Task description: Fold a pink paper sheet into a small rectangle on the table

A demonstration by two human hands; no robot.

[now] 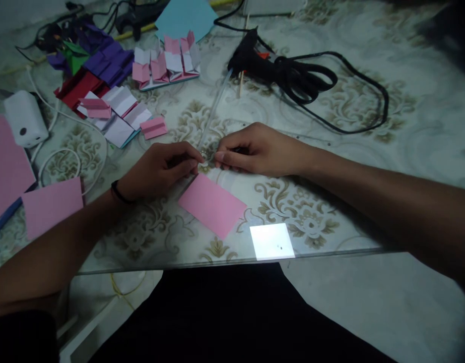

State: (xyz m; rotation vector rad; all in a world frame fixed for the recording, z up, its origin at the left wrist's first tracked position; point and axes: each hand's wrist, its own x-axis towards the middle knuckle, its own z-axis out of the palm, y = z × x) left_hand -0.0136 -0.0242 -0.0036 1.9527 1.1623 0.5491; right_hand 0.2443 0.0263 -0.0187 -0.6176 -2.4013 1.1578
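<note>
My left hand (162, 169), with a dark band at the wrist, is closed in a pinch just above a pink paper rectangle (213, 205). My right hand (253, 151) is also closed, its thumb pressed to the fingers, a short gap to the right of the left fingertips. What either hand pinches is too small or hidden to make out. A clear glue stick (214, 113) runs from the back of a black glue gun (251, 58) down toward the left fingertips. The pink rectangle lies flat, its upper corner close under the left hand.
Folded pink and white paper pieces (168, 60) stand behind the left hand, near purple folded paper (111, 60) and a blue sheet (187, 17). A white device (26, 118) with a cable and another pink paper (53, 206) lie left. The black cord (385, 101) loops at right.
</note>
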